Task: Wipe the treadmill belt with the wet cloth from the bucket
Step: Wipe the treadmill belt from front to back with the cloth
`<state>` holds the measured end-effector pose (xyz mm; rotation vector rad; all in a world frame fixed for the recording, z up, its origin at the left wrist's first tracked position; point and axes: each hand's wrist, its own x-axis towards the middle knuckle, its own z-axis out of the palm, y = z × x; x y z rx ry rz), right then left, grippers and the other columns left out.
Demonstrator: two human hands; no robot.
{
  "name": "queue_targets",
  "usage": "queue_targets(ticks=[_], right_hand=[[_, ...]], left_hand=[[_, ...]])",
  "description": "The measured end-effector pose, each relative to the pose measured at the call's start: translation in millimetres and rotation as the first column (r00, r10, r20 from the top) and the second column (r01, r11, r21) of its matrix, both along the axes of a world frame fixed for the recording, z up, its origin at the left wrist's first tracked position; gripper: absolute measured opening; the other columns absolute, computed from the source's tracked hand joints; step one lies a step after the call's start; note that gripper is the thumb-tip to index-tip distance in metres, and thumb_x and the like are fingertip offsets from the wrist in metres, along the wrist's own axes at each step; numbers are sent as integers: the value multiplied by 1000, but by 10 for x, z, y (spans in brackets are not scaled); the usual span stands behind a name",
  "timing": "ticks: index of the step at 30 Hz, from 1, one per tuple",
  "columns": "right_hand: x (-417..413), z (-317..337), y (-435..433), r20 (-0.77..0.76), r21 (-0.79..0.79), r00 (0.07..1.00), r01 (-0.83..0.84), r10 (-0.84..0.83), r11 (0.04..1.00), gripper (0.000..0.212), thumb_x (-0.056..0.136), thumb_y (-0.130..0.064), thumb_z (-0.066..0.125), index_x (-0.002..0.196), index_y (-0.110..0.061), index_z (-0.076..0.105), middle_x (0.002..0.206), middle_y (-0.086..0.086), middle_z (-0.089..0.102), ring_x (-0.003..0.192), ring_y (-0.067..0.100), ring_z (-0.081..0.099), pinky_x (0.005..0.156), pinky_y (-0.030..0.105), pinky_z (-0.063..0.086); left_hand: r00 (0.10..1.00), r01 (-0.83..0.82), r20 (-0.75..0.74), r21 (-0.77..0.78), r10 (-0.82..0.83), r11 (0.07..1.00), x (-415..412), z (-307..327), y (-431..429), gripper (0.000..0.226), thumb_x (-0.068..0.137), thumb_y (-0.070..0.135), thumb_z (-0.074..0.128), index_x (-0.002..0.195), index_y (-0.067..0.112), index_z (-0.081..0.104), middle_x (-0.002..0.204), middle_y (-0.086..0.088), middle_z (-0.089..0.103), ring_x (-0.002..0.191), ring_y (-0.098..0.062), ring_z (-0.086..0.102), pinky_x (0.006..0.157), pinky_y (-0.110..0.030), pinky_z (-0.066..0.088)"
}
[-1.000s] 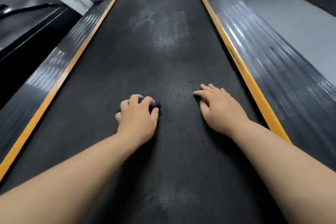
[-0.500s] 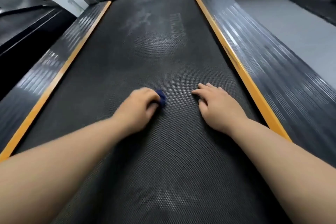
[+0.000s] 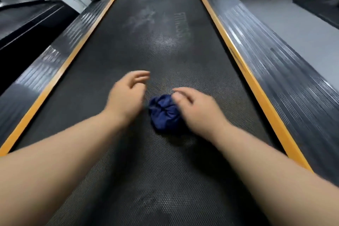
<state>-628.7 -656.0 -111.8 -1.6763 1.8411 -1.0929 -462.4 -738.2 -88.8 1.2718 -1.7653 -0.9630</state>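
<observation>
Seen from the head camera, a crumpled dark blue cloth (image 3: 165, 113) lies in the middle of the treadmill belt (image 3: 128, 46). The left hand (image 3: 126, 93) hovers beside it, fingers loosely spread and holding nothing. The right hand (image 3: 198, 108) touches the cloth's right edge, but blur hides whether it grips.

Running lengthwise away from the viewer: a dark, finely dimpled treadmill belt (image 3: 110, 51). Lying bunched directly on it, about mid-width: a crumpled dark blue cloth (image 3: 164, 113). Showing on the belt surface well beyond the cloth: pale smeared patches (image 3: 165, 42) and faded lettering (image 3: 181, 24). Bordering the belt to the left and right of the cloth: orange edge strips (image 3: 248, 71), with ribbed dark side rails (image 3: 278, 55) lying just outside them. Darkening just nearer than the cloth: a soft shadow.
</observation>
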Motion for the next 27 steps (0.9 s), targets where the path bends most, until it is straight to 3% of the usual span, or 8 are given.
queue_targets(ticks=[2, 5, 8, 13, 16, 21, 24, 27], right_hand=[[345, -106, 100, -263, -28, 947, -201, 187, 979, 46, 82, -46, 56, 121, -24, 63, 130, 5, 59, 116, 25, 55, 102, 36, 41], [424, -235, 48, -499, -83, 841, -288, 210, 954, 33, 77, -37, 55, 102, -20, 69, 121, 11, 62, 100, 33, 60, 88, 40, 49], [185, -192, -227, -542, -33, 831, -167, 123, 985, 24, 83, -33, 52, 99, -22, 66, 113, 3, 61, 101, 31, 55, 86, 39, 47], [-211, -96, -498, -557, 50, 799, 303, -225, 952, 43, 88, -38, 52, 130, -27, 49, 125, 4, 51, 112, 30, 45, 89, 40, 39], [44, -96, -371, -527, 89, 844, 173, -101, 981, 46, 86, -43, 52, 128, -26, 52, 121, 5, 53, 112, 29, 46, 92, 39, 39], [164, -150, -175, -613, -74, 789, 3, -48, 997, 33, 78, -47, 54, 95, -22, 66, 104, -2, 58, 107, 25, 49, 82, 35, 36], [-4, -95, -398, -577, 4, 816, 51, -40, 999, 30, 78, -35, 60, 104, -20, 64, 136, -3, 49, 129, 24, 39, 97, 36, 35], [31, -66, -385, -441, 71, 897, 79, -39, 994, 32, 82, -29, 57, 113, -24, 59, 116, -1, 59, 111, 27, 51, 88, 33, 40]], left_hand=[[920, -122, 369, -46, 130, 992, 316, -74, -226, 41, 90, 10, 46, 123, 33, 54, 127, 0, 58, 119, -18, 54, 103, -32, 40], [634, -61, 771, -28, 60, 998, 491, -243, -248, 49, 92, 29, 46, 139, 42, 39, 150, -1, 37, 134, -24, 38, 108, -36, 33], [591, -25, 804, -63, 66, 998, 454, -308, -178, 48, 96, 30, 36, 143, 39, 35, 157, -3, 22, 142, -23, 23, 114, -38, 24], [525, 23, 851, -31, 14, 999, 457, -235, -200, 48, 98, 32, 31, 145, 38, 30, 156, -4, 22, 140, -24, 27, 112, -38, 26], [508, 43, 861, -35, 9, 998, 444, -210, -172, 47, 99, 32, 30, 146, 37, 28, 155, -4, 22, 139, -25, 29, 111, -38, 27], [500, 52, 866, -28, -2, 998, 460, -226, -134, 47, 101, 34, 28, 147, 39, 24, 158, -1, 16, 143, -23, 21, 113, -37, 22], [493, 57, 870, -23, -8, 998, 478, -221, -156, 47, 101, 36, 27, 147, 40, 23, 158, -1, 15, 144, -23, 20, 114, -37, 21], [505, 42, 863, -35, 9, 999, 468, -256, -151, 47, 100, 35, 28, 147, 38, 24, 158, -2, 16, 144, -23, 19, 114, -38, 21]])
